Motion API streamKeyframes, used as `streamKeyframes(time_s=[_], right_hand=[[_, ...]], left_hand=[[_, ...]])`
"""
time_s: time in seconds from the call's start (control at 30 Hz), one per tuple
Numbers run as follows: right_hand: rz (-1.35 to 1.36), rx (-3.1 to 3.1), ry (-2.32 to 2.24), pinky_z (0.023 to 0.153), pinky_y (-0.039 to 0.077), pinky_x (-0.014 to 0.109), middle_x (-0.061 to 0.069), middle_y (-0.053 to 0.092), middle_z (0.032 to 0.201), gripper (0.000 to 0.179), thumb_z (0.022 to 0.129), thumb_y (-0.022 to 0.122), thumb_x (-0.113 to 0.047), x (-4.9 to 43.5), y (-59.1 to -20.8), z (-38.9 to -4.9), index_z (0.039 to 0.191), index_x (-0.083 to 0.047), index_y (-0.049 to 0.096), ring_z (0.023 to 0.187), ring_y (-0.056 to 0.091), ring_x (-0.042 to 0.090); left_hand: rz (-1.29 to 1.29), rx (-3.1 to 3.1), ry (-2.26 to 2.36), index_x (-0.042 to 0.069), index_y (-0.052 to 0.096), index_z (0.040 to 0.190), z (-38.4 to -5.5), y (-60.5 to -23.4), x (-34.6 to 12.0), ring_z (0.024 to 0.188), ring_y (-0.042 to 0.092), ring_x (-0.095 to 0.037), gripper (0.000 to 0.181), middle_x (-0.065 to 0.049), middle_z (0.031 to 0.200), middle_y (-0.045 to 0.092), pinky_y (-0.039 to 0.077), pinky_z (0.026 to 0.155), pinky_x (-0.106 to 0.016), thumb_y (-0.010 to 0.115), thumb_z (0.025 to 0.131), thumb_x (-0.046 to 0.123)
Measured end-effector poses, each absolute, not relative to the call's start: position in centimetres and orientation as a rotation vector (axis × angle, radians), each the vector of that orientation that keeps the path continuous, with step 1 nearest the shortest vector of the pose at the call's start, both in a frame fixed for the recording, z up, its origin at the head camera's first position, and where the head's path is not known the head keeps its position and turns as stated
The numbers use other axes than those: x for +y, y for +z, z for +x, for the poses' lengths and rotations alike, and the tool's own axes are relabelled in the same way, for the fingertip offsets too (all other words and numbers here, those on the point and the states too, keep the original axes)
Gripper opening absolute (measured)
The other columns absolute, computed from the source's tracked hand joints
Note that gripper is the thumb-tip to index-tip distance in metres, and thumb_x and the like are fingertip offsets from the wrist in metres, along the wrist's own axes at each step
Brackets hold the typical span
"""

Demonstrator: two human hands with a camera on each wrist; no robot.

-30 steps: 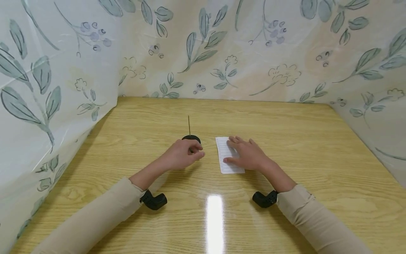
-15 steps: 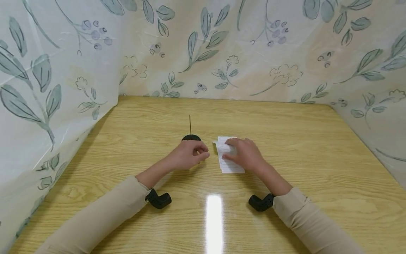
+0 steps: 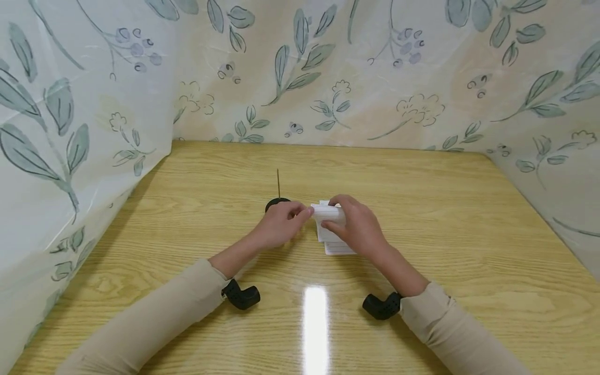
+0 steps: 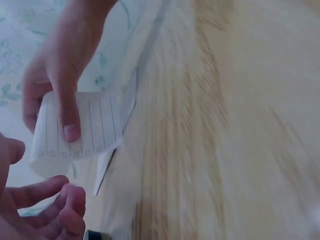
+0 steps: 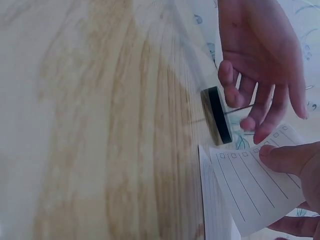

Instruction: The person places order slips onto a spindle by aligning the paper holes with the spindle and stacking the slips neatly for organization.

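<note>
My right hand pinches a lined paper slip with small checkboxes along one edge, thumb on one face and fingers behind. The slip is raised and bent above a pile of similar slips on the table. Close to the slip's left edge is my left hand. In the right wrist view that left hand has loosely bent, parted fingers and holds nothing. Behind it stands a bill spike with a round black base and a thin upright rod, its base partly hidden in the head view.
The wood-grain table carries a bright light reflection near the front. A floral-patterned sheet hangs along the back and both sides. A black wrist-worn device sits at the left cuff, with a similar device at the right.
My right hand has gone from resting on the pile to lifting the top slip, which now bends upward toward the left. My left hand has moved slightly right, up to the slip's edge.
</note>
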State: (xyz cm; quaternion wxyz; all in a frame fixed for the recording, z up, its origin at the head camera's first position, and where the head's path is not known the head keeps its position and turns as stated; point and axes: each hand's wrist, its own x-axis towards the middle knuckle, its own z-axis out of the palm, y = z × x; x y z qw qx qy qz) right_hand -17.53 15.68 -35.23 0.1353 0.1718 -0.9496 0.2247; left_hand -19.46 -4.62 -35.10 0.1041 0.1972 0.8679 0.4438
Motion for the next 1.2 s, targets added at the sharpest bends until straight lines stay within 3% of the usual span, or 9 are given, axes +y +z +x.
streamKeyframes(time_s=[0.17,0.43,0.53,0.7,0.77,0.93,1.2], right_hand=[[0.51,-2.722,0.693,0.061,0.048,0.034,0.008,0.062,0.106,0.044,0.076,0.073,-0.031,15.1,-35.0,-17.2,0.11,-0.012,0.051,0.077,0.058,0.021],[0.553,-2.706,0.778,0.063,0.049,0.034,0.009,0.06,0.107,0.053,0.075,0.075,-0.028,14.4,-34.6,-16.9,0.116,-0.012,0.047,0.079,0.057,0.021],[0.566,-2.709,0.822,0.065,0.048,0.034,0.007,0.057,0.115,0.062,0.072,0.076,-0.033,14.3,-34.5,-16.9,0.122,-0.013,0.044,0.084,0.057,0.021],[0.559,-2.706,0.926,0.087,0.046,0.04,0.004,0.045,0.134,0.075,0.075,0.067,-0.05,14.4,-34.4,-17.3,0.134,-0.014,0.037,0.112,0.051,0.022],[0.544,-2.691,0.968,0.092,0.044,0.042,0.004,0.044,0.136,0.071,0.08,0.061,-0.051,14.3,-34.3,-17.6,0.135,-0.013,0.037,0.118,0.047,0.022],[0.507,-2.632,1.145,0.091,0.045,0.042,0.004,0.049,0.132,0.053,0.089,0.053,-0.043,14.0,-34.0,-18.6,0.132,-0.013,0.043,0.113,0.049,0.021],[0.397,-2.617,1.416,0.084,0.044,0.039,-0.001,0.061,0.116,0.034,0.089,0.054,-0.043,13.5,-33.5,-19.9,0.114,-0.02,0.059,0.106,0.055,0.015]], left_hand=[[0.459,2.471,1.48,0.02,0.064,0.092,-19.6,-35.1,-4.1,0.052,0.048,-0.02,0.04,-0.007,0.062,0.052,0.041,0.051,-0.031,0.043,0.091,0.053],[0.324,2.377,1.704,0.013,0.065,0.094,-19.7,-35.1,-3.8,0.056,0.046,-0.018,0.024,-0.004,0.088,0.064,0.037,0.048,-0.026,0.053,0.092,0.033],[0.309,2.361,1.762,0.011,0.065,0.093,-19.7,-35.0,-3.8,0.054,0.041,-0.015,0.02,-0.007,0.081,0.062,0.035,0.049,-0.024,0.054,0.091,0.028],[0.321,2.351,1.811,0.01,0.064,0.09,-19.7,-35.0,-3.8,0.051,0.034,-0.012,0.018,-0.003,0.061,0.049,0.029,0.047,-0.023,0.054,0.092,0.025],[0.333,2.356,1.807,0.01,0.063,0.09,-19.7,-35.0,-3.9,0.053,0.035,-0.013,0.017,0.001,0.061,0.047,0.031,0.05,-0.024,0.054,0.092,0.024],[0.396,2.378,1.795,0.009,0.063,0.093,-19.5,-34.8,-4.2,0.07,0.048,-0.015,0.015,-0.002,0.078,0.06,0.04,0.063,-0.026,0.054,0.092,0.021],[0.545,2.392,1.797,0.007,0.063,0.093,-19.2,-34.8,-4.5,0.075,0.055,-0.015,0.015,-0.008,0.088,0.063,0.044,0.07,-0.026,0.054,0.092,0.019]])
